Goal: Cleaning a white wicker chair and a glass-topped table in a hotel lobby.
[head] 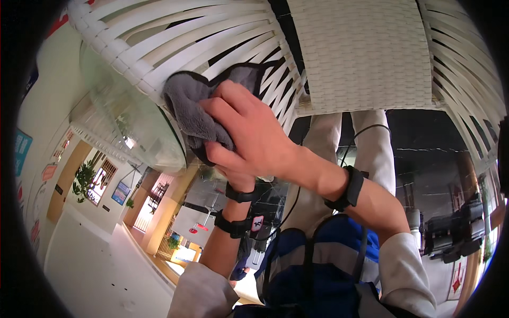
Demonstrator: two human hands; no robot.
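Observation:
My right hand [254,131] grips a bunched grey cloth [189,107] with a black edge. The cloth lies against the white woven slats [175,51] of a chair's side, left of the seat. Behind and below it, my left hand [238,179] is mostly hidden by the right hand and the cloth, so its fingers and what they touch cannot be told. Black bands are on both wrists. The white woven seat [366,55] spans the upper middle, with more slats [465,51] at its right.
A round glass tabletop [135,115] stands close by at the left, beside the chair's rim. A thin black cable [296,198] hangs near my wrists and legs. The floor is dark, veined and glossy [421,131].

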